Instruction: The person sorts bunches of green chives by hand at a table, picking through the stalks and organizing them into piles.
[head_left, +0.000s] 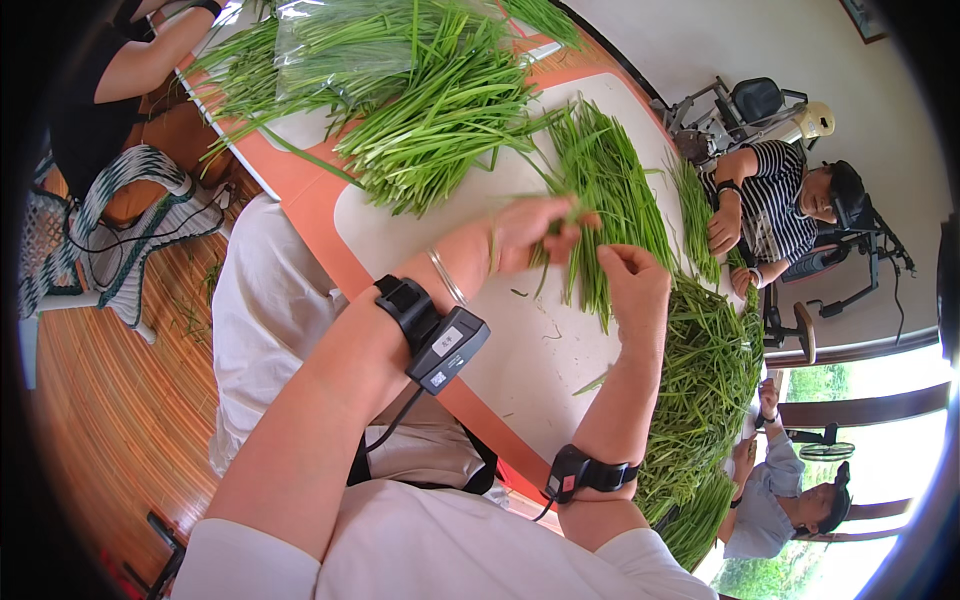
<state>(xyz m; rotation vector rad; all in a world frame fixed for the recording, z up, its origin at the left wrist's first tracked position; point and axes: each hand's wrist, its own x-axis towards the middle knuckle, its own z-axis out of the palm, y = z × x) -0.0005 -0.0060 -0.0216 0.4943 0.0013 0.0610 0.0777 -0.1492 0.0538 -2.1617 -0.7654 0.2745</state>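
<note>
My left hand (540, 232) is blurred by motion above the table, its fingers curled around a few thin green garlic chive stalks. Just to its right is my right hand (637, 285), raised with thumb and fingertips pinched together. Whatever sits in that pinch is too small to make out. Beyond and beneath the hands, a loose row of garlic chives (612, 185) lies across the pale tabletop (500, 345). A thick bundle of chives (430, 135) with pale cut ends rests farther left. Against my right forearm's far side spreads a big tangled heap of chives (700, 380).
Clear plastic (345, 50) covers chives at the far left. A person in a striped shirt (775, 190) reaches onto the table; another in grey (770, 500) sits beyond the heap. A person in black (95, 110) is at left, near a woven chair (120, 225).
</note>
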